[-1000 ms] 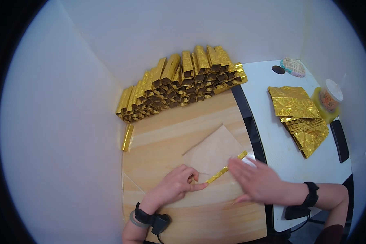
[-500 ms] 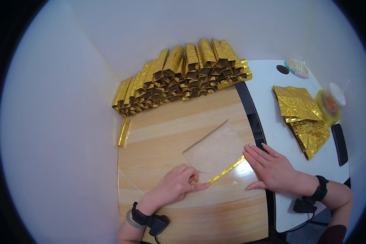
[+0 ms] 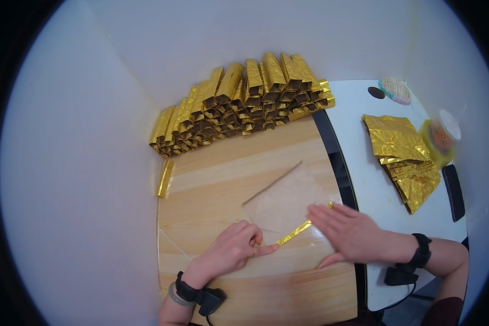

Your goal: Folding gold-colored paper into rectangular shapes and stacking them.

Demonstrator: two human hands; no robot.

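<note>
A sheet of gold foil paper (image 3: 280,204) lies with its pale, matte side up on the wooden board, turned at a slant. Along its near edge runs a narrow folded strip showing shiny gold (image 3: 294,233). My left hand (image 3: 236,247) presses a stretched index finger on the strip's left end, its other fingers curled with nothing visible in them. Flat over the strip's right part lies my right hand (image 3: 350,233), its fingers stretched out and its thumb apart. It covers some of the strip, and a bit of gold shows just beyond its fingers.
Folded gold paper tubes (image 3: 244,103) are piled along the far edge of the wooden board (image 3: 288,288). One gold piece (image 3: 165,178) lies at its left edge. On the white table (image 3: 358,157) are stacked gold sheets (image 3: 399,146), a phone-like black object (image 3: 453,193) and a lidded cup (image 3: 445,130).
My right hand has slid left along the gold strip, so its right end now peeks out beyond the fingers. My left index finger stays on the strip's left end.
</note>
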